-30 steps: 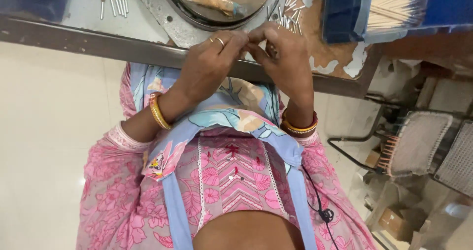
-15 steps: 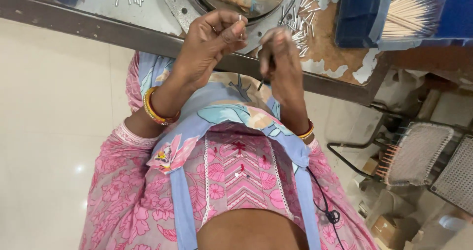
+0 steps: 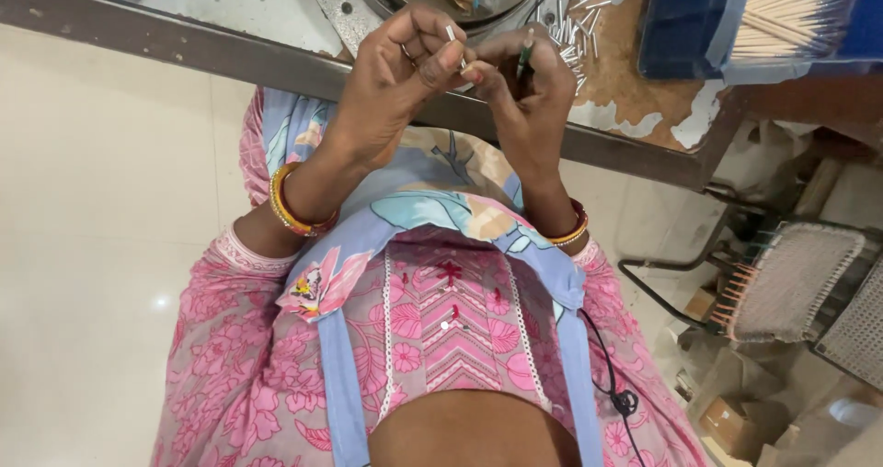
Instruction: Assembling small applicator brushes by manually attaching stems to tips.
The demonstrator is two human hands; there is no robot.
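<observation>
While both hands meet just above the counter (image 3: 230, 44) edge, the left hand (image 3: 395, 80) pinches a small metal pin (image 3: 451, 34) and the right hand (image 3: 524, 90) grips a dark thin stick (image 3: 522, 57)

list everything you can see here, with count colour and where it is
small metal pin: one, silver, pinched in left hand fingertips
dark thin stick: one, dark green, held upright in right hand
loose metal pins: many, silver, scattered on worktable right of round plate, a few more at top left
round metal plate: one, grey, on worktable above the hands
worktable: one, dark metal edge, worn brown top, across the top
blue box: one, top right, beside pale thin sticks
pale thin sticks: a bundle, cream, top right corner
woven stools: two, grey, right edge on floor
cardboard boxes: a few, brown, lower right
bangles: several, orange and red, both wrists
left hand: raised at table edge
right hand: beside it, fingertips meeting
</observation>
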